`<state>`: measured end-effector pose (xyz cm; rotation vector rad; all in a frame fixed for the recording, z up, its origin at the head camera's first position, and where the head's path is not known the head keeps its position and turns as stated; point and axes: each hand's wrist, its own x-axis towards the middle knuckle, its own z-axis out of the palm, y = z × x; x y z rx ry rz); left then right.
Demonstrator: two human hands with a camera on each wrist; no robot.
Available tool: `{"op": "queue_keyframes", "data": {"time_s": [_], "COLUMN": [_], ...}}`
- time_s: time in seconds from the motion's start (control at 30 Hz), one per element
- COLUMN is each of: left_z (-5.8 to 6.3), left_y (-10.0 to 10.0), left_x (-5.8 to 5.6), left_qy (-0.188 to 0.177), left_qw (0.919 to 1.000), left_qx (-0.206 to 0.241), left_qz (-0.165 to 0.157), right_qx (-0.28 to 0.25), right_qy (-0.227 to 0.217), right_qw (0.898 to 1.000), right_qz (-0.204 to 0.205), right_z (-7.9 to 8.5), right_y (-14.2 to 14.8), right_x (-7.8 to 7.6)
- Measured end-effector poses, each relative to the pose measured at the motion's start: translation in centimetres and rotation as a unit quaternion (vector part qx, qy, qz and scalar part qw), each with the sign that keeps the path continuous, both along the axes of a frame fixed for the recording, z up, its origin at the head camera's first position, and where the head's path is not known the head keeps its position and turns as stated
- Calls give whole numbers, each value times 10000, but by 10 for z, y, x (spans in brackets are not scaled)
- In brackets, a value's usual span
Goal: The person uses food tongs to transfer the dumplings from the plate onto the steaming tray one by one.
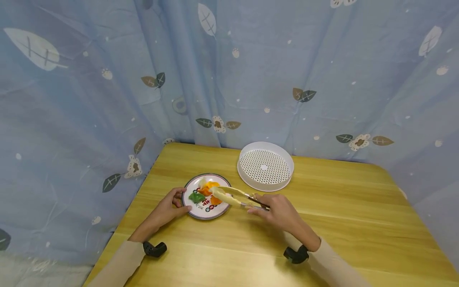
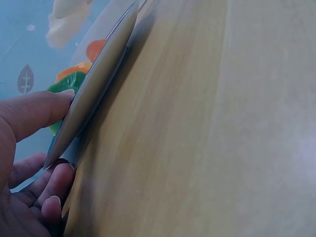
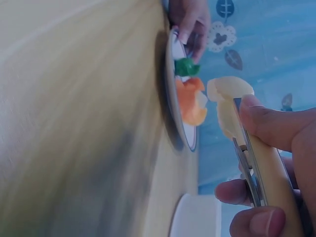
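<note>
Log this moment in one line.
left hand holds plate | right hand grips tongs, tips over plate | on plate: green piece, orange pieces | white sieve on table

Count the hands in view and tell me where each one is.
2: the left hand grips the near-left edge of the plate; the right hand, right of the plate, holds the tongs. Neither is hidden.
</note>
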<state>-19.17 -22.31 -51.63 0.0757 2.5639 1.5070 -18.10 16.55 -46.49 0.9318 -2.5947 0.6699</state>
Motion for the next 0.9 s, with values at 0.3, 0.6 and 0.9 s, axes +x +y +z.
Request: {"op": "queue_keyframes", "data": {"time_s": [0.3,0.6,0.9], "left_z": [-2,-4,-3], "left_y": [-1,-2,-2], "left_x": [-1,0,0], "left_qy": [-32,58,50], "left_qw": [10000,10000,10000], "left_qx": [21,12,51], "left_qz": [16,-28,-41], "right_qx": [-169,-219,-252], "right_qy": [82,-128,-20], "right_qw": [9997,9981,9974], "right_qz": [-177,-554,-674], "right_z": [9,17,22], "right_y": [13,27,41], "right_x": [-6,-9,-19]}}
